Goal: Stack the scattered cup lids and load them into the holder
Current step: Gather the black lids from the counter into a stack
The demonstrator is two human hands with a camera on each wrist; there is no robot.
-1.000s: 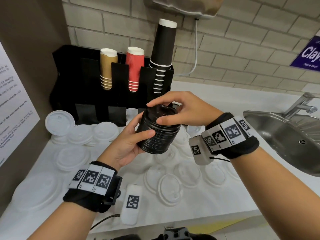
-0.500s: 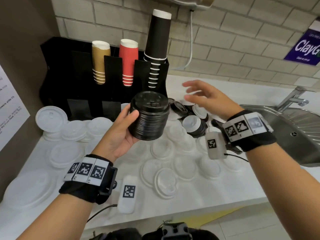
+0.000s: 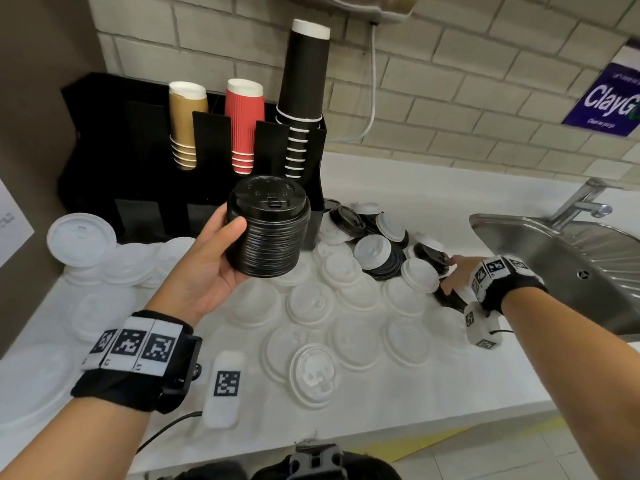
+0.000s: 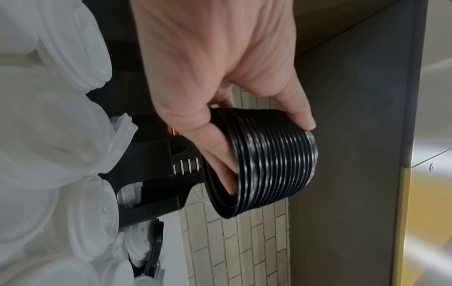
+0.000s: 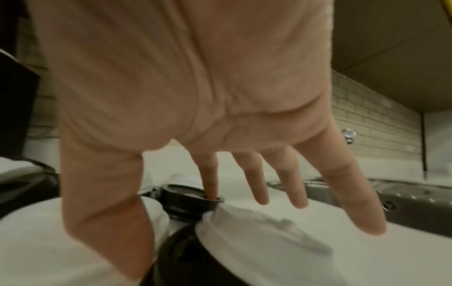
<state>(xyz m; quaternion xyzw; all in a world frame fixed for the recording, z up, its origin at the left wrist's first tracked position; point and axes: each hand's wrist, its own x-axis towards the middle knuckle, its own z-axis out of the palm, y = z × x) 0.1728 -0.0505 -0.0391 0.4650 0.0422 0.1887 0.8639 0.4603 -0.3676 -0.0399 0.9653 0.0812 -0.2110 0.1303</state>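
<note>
My left hand (image 3: 216, 259) grips a tall stack of black lids (image 3: 268, 233) above the counter, in front of the black holder (image 3: 104, 150); its thumb (image 4: 299, 110) and fingers curl round the stack (image 4: 271, 158). My right hand (image 3: 455, 277) is low at the right, next to the sink, over a pile of loose black lids (image 3: 349, 220) and white lids (image 3: 420, 275). Its fingers are spread and straight. The index finger (image 5: 209, 174) touches the top of one black lid (image 5: 186, 199); nothing is gripped.
Several white lids (image 3: 311, 303) lie scattered over the white counter (image 3: 398, 403). The holder carries brown cups (image 3: 185, 126), red cups (image 3: 242, 123) and a tall black cup stack (image 3: 304, 95). A steel sink (image 3: 568, 265) with a tap (image 3: 581, 202) lies at the right.
My right hand has left the top of the black stack and swung right and down to the loose lids by the sink. The left hand still holds the stack.
</note>
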